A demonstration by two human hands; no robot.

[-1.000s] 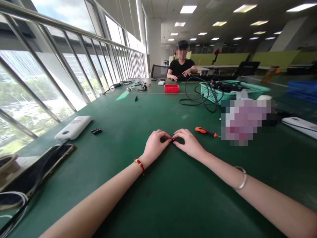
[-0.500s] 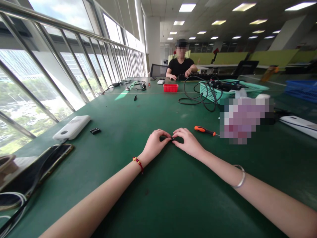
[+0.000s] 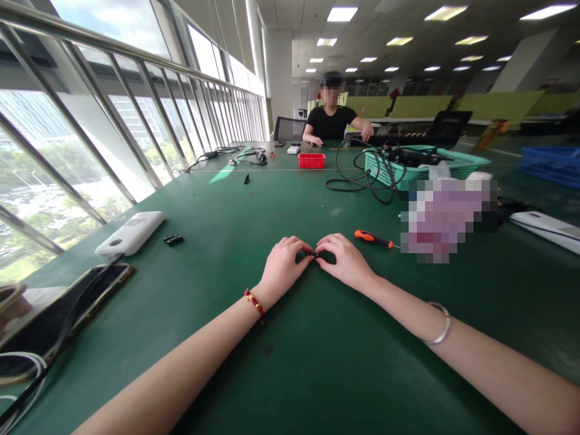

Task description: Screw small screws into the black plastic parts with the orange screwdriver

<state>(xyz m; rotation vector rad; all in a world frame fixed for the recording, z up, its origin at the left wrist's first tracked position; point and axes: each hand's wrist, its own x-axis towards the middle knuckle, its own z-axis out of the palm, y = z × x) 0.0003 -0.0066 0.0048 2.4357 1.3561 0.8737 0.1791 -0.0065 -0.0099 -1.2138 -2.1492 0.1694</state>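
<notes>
Pinching one small dark part (image 3: 312, 255), left hand (image 3: 284, 263) and right hand (image 3: 343, 260) curled; one slim screwdriver (image 3: 373, 239) lay at two o'clock.

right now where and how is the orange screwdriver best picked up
Probably by the handle of the screwdriver, from above on the near side, with the right hand once free: the tool lies flat, thick handle toward the hands, thin shaft pointing right.
</notes>
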